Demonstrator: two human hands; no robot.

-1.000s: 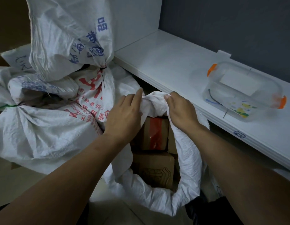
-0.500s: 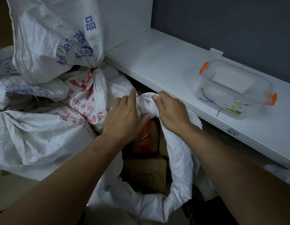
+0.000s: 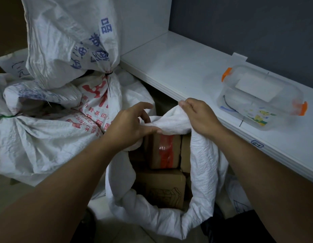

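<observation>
An open white woven sack (image 3: 201,165) stands on the floor in front of me, its rim rolled down. Inside are cardboard boxes: one with red tape (image 3: 163,150) at the back and a larger one (image 3: 161,188) nearer me. My right hand (image 3: 199,116) grips the far rim of the sack and holds it up. My left hand (image 3: 129,125) is at the rim's left part, thumb pressed on the fabric and fingers spread loosely above it.
Tied woven sacks (image 3: 47,137) with red and blue print are piled to the left, one (image 3: 69,41) standing tall. A white shelf (image 3: 178,67) runs along the right with a clear plastic container (image 3: 261,97) with orange clips on it.
My hands have moved apart along the sack's rim. The right hand has pulled the rim up and to the right; the left hand's fingers have loosened and spread.
</observation>
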